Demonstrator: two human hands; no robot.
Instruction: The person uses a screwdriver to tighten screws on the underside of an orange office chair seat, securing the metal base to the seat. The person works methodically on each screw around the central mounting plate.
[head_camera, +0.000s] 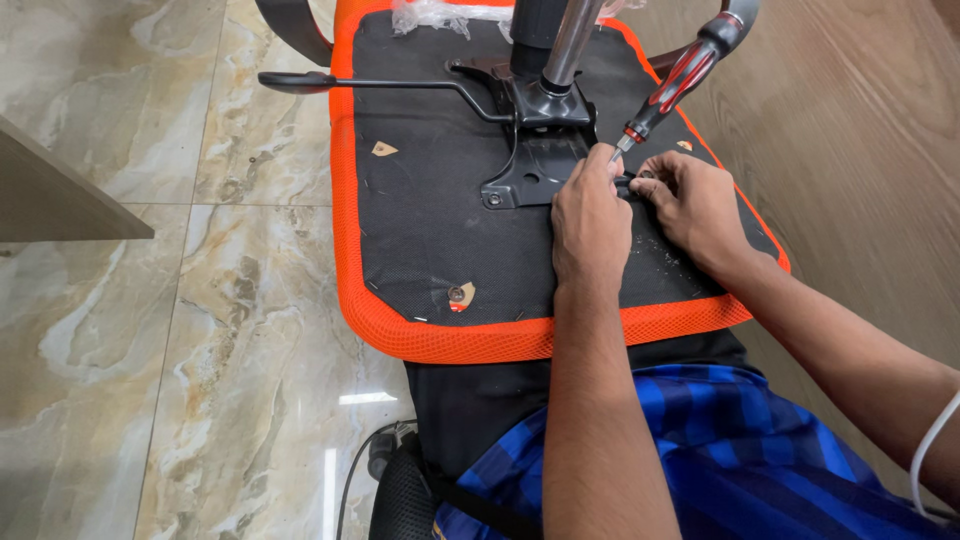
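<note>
Close by, blue checked cloth (720, 450), then left hand (592, 225) and right hand (695, 205) side by side, fingers (660, 180) pinched together on a small dark part beside the red-and-black screwdriver (672, 88), atop the upturned orange-edged seat (440, 200), black metal plate (535, 160) behind.

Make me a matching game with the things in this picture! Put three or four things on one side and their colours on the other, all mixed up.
Things:
1. seat edge
2. screwdriver
3. lever
4. floor

Colours:
A. red and black handle
B. beige marble
C. orange
D. black all over

Right pairs: 1-C, 2-A, 3-D, 4-B
</note>
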